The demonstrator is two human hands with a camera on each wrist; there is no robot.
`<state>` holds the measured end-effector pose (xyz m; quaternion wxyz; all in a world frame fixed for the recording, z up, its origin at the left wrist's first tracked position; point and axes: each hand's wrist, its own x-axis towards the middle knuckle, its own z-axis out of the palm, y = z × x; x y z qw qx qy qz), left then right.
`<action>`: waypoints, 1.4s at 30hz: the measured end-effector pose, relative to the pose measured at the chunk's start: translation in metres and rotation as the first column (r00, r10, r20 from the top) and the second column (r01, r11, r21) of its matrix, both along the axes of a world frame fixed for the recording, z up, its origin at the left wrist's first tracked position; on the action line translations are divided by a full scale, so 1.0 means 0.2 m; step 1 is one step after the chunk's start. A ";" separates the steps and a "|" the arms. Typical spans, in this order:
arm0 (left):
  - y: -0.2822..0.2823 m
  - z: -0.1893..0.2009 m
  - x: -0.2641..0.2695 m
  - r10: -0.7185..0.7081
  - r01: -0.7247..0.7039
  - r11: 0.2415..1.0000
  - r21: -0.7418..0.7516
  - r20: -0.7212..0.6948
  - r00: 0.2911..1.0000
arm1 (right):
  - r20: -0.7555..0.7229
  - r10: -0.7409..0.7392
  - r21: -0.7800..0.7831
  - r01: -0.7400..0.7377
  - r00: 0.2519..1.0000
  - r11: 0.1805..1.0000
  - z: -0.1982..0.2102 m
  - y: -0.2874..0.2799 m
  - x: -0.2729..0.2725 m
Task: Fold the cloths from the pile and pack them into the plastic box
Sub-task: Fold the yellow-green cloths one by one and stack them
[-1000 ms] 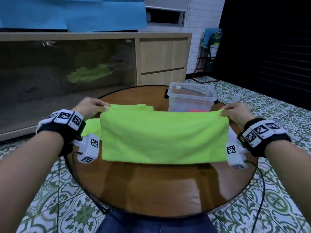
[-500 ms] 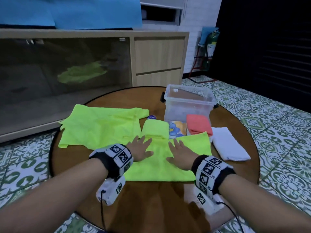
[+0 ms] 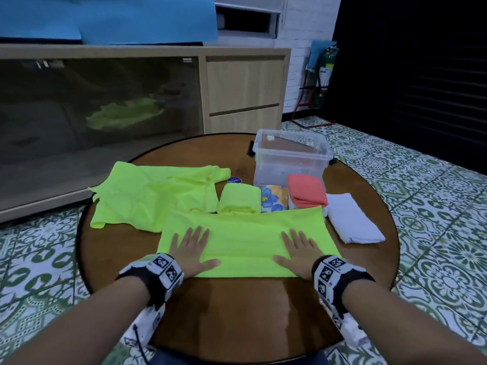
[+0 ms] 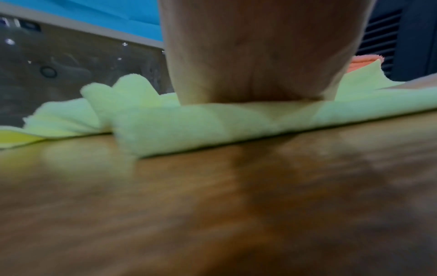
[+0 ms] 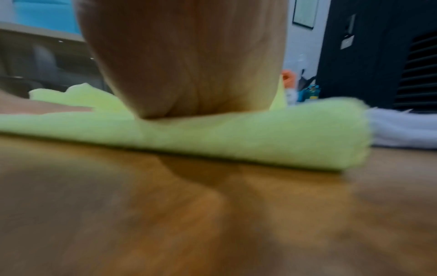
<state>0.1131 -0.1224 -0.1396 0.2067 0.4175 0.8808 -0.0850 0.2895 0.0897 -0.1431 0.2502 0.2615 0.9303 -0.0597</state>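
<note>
A lime-green cloth, folded into a wide strip, lies flat on the round wooden table in front of me. My left hand presses flat on its left part with fingers spread. My right hand presses flat on its right part the same way. In the left wrist view the palm bears down on the cloth's folded edge; the right wrist view shows the palm on the cloth's edge. The clear plastic box stands open behind the cloths.
An unfolded lime cloth lies at the left. A folded lime cloth, a flowered cloth, a coral folded cloth and a white folded cloth sit in front of the box. A wooden cabinet stands behind.
One second ago both hands held the lime cloth up by its top corners. It was then laid on the table, and the flat hands have slid apart from its middle toward its ends.
</note>
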 end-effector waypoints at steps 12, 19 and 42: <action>-0.24 0.11 -0.10 -0.339 0.341 0.939 0.036 -0.066 0.939 | -0.039 0.419 0.137 -0.411 0.907 0.901 0.17 0.09 0.21; -0.18 0.30 -0.16 -0.061 0.092 0.972 0.215 -0.149 0.987 | -0.114 0.186 0.252 -0.153 0.976 0.956 0.27 0.19 0.22; -0.17 0.78 -0.16 0.402 0.014 0.287 0.958 -0.134 0.906 | -0.969 -0.038 0.048 0.338 0.244 0.940 0.84 0.25 0.22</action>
